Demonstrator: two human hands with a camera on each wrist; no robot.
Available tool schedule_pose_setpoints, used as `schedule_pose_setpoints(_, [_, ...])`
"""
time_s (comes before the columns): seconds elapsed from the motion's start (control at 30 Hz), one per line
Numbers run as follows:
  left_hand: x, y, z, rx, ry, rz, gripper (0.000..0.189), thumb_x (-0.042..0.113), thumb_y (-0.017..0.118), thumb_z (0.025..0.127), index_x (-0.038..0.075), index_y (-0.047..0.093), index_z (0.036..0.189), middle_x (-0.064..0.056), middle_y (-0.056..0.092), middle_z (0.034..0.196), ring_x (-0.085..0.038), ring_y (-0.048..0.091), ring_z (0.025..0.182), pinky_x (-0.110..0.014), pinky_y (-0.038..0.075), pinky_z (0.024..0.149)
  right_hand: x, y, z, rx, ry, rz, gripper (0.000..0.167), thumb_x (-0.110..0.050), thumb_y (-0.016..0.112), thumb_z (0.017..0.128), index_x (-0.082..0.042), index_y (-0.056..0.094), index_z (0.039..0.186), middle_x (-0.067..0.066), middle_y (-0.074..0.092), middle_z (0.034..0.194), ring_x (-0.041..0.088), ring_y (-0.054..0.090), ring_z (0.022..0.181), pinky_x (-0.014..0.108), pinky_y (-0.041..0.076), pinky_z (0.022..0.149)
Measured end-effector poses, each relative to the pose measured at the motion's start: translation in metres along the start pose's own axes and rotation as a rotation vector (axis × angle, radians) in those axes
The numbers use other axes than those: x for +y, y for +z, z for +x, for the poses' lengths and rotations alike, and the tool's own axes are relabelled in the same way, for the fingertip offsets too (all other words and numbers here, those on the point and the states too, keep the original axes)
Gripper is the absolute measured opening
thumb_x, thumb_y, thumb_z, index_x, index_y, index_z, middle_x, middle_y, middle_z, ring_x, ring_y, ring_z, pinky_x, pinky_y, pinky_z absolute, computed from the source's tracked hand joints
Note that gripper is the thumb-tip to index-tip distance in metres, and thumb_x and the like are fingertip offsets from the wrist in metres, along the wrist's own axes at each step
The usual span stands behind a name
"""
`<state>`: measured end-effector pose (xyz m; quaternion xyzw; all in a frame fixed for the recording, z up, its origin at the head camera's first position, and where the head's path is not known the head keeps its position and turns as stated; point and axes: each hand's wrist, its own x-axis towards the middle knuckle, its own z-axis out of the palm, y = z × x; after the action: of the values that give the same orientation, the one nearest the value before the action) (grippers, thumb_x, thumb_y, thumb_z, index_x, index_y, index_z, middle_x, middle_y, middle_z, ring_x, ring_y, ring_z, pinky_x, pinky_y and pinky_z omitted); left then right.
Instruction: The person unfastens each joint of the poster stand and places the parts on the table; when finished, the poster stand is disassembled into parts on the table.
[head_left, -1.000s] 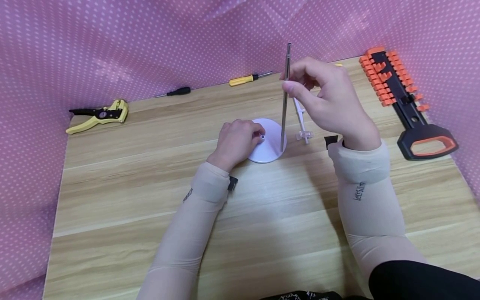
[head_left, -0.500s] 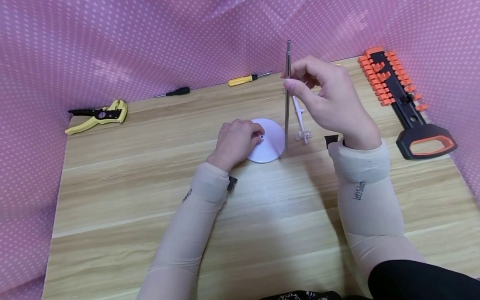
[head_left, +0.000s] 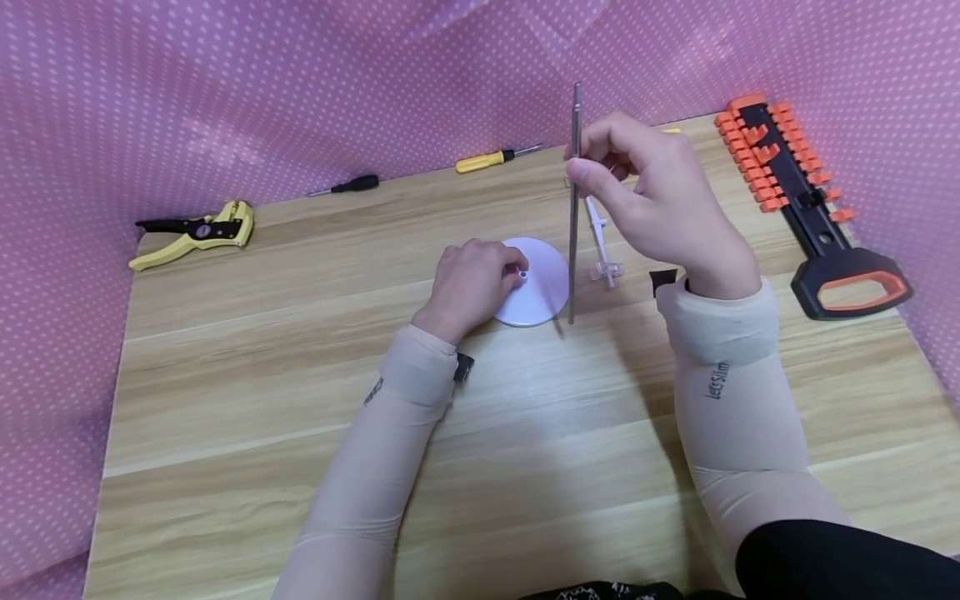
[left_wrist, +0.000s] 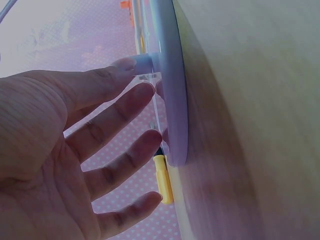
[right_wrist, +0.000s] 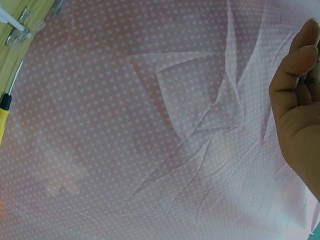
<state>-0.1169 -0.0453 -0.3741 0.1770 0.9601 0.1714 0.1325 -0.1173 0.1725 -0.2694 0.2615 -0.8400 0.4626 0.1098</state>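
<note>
A round white disc base (head_left: 543, 292) lies flat on the wooden table, with a short post (left_wrist: 143, 65) rising from its centre. My left hand (head_left: 474, 285) pinches that post between thumb and forefinger, while its other fingers spread above the disc. In my right hand (head_left: 647, 196), thumb and fingertips pinch a thin metal rod (head_left: 573, 242) held nearly upright. The rod's lower end stands just off the disc's right near edge. Beside it lies a slim white stick (head_left: 597, 227) with a clear clip (head_left: 607, 271), its far end partly hidden behind the right hand.
Yellow-and-black wire strippers (head_left: 198, 232) lie at the far left. A black-handled screwdriver (head_left: 360, 183) and a yellow one (head_left: 483, 161) lie along the back edge. To the right is a black rack with orange clips (head_left: 798, 179). Pink dotted cloth (head_left: 375, 83) walls the table.
The rod's lower end has shifted from over the disc to just beyond its right near edge. My left hand keeps its hold on the post.
</note>
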Motion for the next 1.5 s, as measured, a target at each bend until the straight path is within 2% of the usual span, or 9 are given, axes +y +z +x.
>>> schedule_pose_setpoints(0.1, [0.000, 0.000, 0.000, 0.007, 0.004, -0.009, 0.024, 0.031, 0.071, 0.103, 0.026, 0.077, 0.126, 0.001, 0.075, 0.132, -0.026, 0.061, 0.128, -0.046, 0.044, 0.106, -0.001, 0.000, 0.000, -0.004, 0.022, -0.020, 0.013, -0.006, 0.064, 0.105, 0.006, 0.068, 0.108, 0.001, 0.071, 0.091, 0.013, 0.066, 0.079, 0.021, 0.051, 0.074])
schedule_pose_setpoints(0.23, [0.000, 0.000, 0.000, 0.003, 0.001, -0.006, 0.024, 0.031, 0.070, 0.104, 0.026, 0.077, 0.126, 0.001, 0.074, 0.133, -0.026, 0.061, 0.128, -0.046, 0.044, 0.106, 0.000, -0.001, 0.000, -0.013, 0.048, -0.044, 0.013, -0.009, 0.064, 0.106, 0.003, 0.068, 0.109, 0.006, 0.072, 0.092, 0.009, 0.065, 0.078, 0.020, 0.050, 0.074])
schedule_pose_setpoints(0.37, [0.000, 0.000, -0.001, 0.003, 0.001, -0.007, 0.024, 0.031, 0.070, 0.104, 0.026, 0.077, 0.126, 0.001, 0.074, 0.134, -0.025, 0.061, 0.128, -0.046, 0.044, 0.106, 0.002, -0.001, 0.001, -0.025, 0.059, -0.060, 0.014, -0.010, 0.064, 0.106, 0.003, 0.068, 0.109, 0.007, 0.073, 0.092, 0.006, 0.064, 0.077, 0.020, 0.050, 0.072])
schedule_pose_setpoints(1.0, [-0.002, 0.000, 0.001, 0.003, 0.021, -0.006, 0.024, 0.031, 0.070, 0.104, 0.025, 0.077, 0.126, 0.000, 0.075, 0.132, -0.026, 0.062, 0.127, -0.047, 0.044, 0.105, 0.006, 0.001, 0.005, -0.035, 0.121, -0.061, 0.015, -0.012, 0.064, 0.107, 0.002, 0.069, 0.108, 0.006, 0.072, 0.091, 0.010, 0.064, 0.075, 0.022, 0.050, 0.069])
schedule_pose_setpoints(1.3, [-0.002, 0.001, 0.002, 0.000, 0.018, -0.008, 0.023, 0.031, 0.070, 0.104, 0.026, 0.077, 0.126, 0.001, 0.075, 0.131, -0.025, 0.062, 0.126, -0.048, 0.044, 0.106, 0.015, 0.002, 0.006, -0.043, 0.156, -0.114, 0.016, -0.016, 0.064, 0.107, 0.000, 0.069, 0.108, 0.010, 0.072, 0.091, 0.012, 0.060, 0.070, 0.020, 0.046, 0.063])
schedule_pose_setpoints(1.5, [-0.002, 0.000, 0.001, -0.019, 0.007, 0.001, 0.024, 0.032, 0.068, 0.105, 0.027, 0.076, 0.128, 0.002, 0.074, 0.134, -0.024, 0.061, 0.129, -0.048, 0.044, 0.108, 0.020, 0.001, 0.007, -0.053, 0.169, -0.127, 0.019, -0.016, 0.063, 0.108, 0.000, 0.066, 0.118, 0.006, 0.072, 0.092, 0.012, 0.062, 0.072, 0.020, 0.046, 0.064])
